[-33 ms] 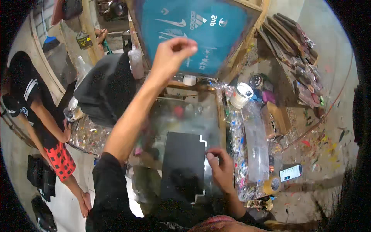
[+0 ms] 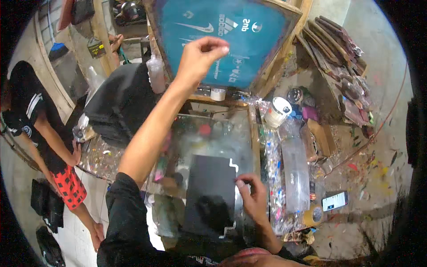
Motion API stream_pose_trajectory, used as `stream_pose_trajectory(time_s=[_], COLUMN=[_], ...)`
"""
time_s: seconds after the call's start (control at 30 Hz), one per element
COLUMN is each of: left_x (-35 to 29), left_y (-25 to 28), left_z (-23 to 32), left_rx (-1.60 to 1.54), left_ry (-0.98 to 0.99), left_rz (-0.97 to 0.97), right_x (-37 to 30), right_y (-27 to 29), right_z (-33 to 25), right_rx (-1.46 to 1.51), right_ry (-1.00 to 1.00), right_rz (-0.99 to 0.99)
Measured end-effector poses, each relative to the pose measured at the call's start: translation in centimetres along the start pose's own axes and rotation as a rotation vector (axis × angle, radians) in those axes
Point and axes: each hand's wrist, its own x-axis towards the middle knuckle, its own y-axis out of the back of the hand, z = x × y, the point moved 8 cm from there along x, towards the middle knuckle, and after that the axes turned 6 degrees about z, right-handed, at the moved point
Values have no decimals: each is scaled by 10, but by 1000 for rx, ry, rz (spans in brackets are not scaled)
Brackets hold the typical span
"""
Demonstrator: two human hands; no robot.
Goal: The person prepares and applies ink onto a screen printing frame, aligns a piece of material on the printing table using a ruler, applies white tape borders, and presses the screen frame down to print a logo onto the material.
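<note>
Flat on the glass worktop (image 2: 213,133) in front of me lies a black rectangular piece (image 2: 209,182) that looks like cloth. White stepped marks (image 2: 233,164) show at its right corners. My right hand (image 2: 254,200) is at its right edge, thumb and forefinger closed on the rim. Raised and stretched forward, my left hand (image 2: 198,60) has its fingers curled and the tips pinched; anything between them is too small to make out. Behind that hand stands a tilted, wood-framed printing screen (image 2: 267,40) with teal mesh and pale logo shapes, partly hidden by the hand.
A black-covered stack (image 2: 118,104) and a plastic bottle (image 2: 155,73) stand left. Along the right are a white tub (image 2: 278,111), a clear strip (image 2: 296,173), a tape roll (image 2: 313,215) and a phone (image 2: 335,200). Another person (image 2: 44,120) stands at far left.
The black piece and worktop appear slightly lower in the picture. Both my hands keep nearly the same pose, the right one still at the piece's edge.
</note>
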Motion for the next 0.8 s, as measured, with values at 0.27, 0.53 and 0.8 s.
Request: stream_pose_trajectory(time_s=[0.27,0.53,0.8], left_x=[111,109,116], left_y=[-39,-36,-34], left_z=[-67,-65,-75], left_rx=[-161,-32,-101], left_ry=[-47,-167,-143], left_rz=[15,138,185], right_x=[-19,-33,-29], right_y=[2,31,33], right_z=[82,124,125], right_rx=[31,-30,-30], right_ry=[-272,-451,-427], right_rz=[21,153,151])
